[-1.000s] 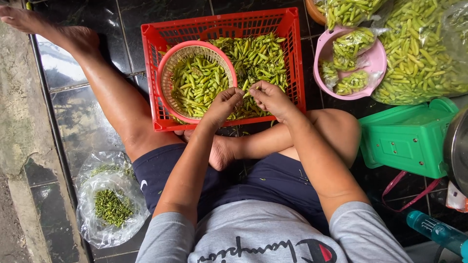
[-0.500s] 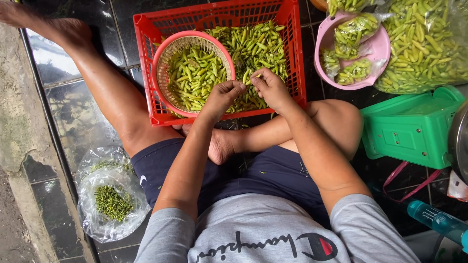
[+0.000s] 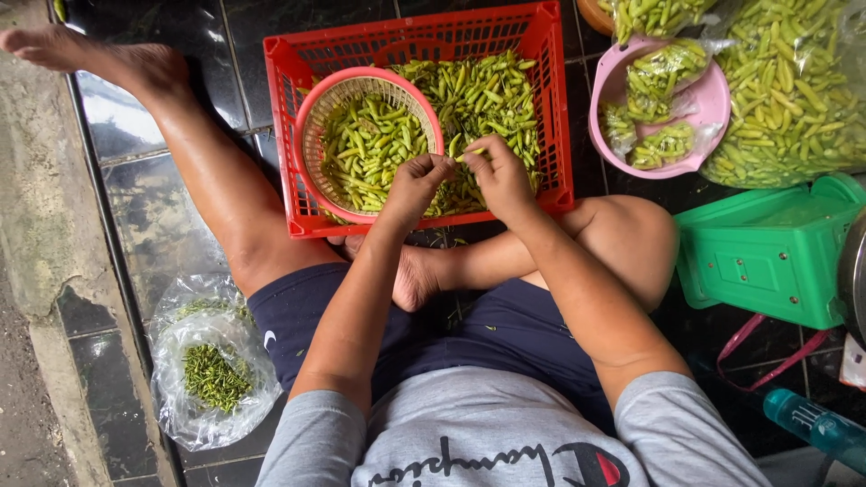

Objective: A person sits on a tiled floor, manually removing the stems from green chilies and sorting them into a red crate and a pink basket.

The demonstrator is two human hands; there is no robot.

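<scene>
I sit on a dark tiled floor with a red plastic crate (image 3: 550, 99) of green chili peppers in front of me. A round pink woven basket (image 3: 311, 117) of green chilies rests in the crate's left half. My left hand (image 3: 417, 185) and my right hand (image 3: 498, 173) meet over the crate's near side. Between their fingertips they pinch a single green chili (image 3: 462, 155).
A clear plastic bag of green stems (image 3: 212, 370) lies by my left thigh. A pink bowl with bagged chilies (image 3: 699, 99), a large clear bag of chilies (image 3: 794, 81) and a green scale (image 3: 776, 252) stand at the right. A concrete ledge (image 3: 41, 225) runs along the left.
Both hands stay together over the crate, working a chili between the fingertips. The view has shifted slightly; the hands sit a little lower in it.
</scene>
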